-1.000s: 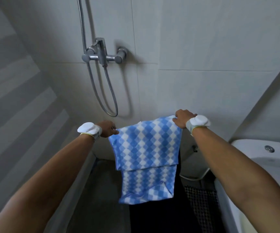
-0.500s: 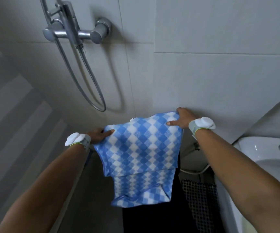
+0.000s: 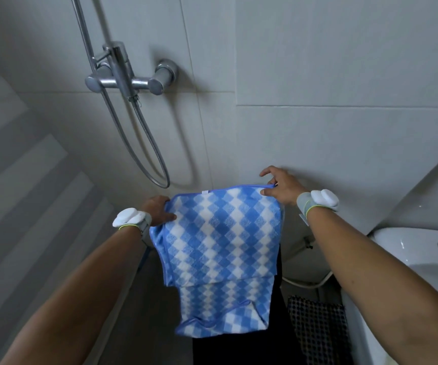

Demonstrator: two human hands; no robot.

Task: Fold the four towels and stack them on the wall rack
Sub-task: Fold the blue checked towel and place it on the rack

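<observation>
A blue and white checked towel [image 3: 222, 246] hangs in front of me, doubled over, with its lower layer reaching down past the upper one. My left hand [image 3: 157, 210] grips its top left corner, thumb on the front of the cloth. My right hand [image 3: 281, 185] pinches the top right corner between thumb and fingers, close to the tiled wall. Both wrists carry white bands. No wall rack and no other towels are in view.
A chrome shower mixer [image 3: 131, 77] with a looped hose [image 3: 149, 159] is mounted on the wall at upper left. A white toilet cistern [image 3: 423, 254] stands at the right. A dotted mat [image 3: 318, 327] lies on the floor below.
The towel's top edge has been lifted and pulled straighter and flatter between my hands. My right hand now pinches the corner with its fingers spread. The view has shifted slightly.
</observation>
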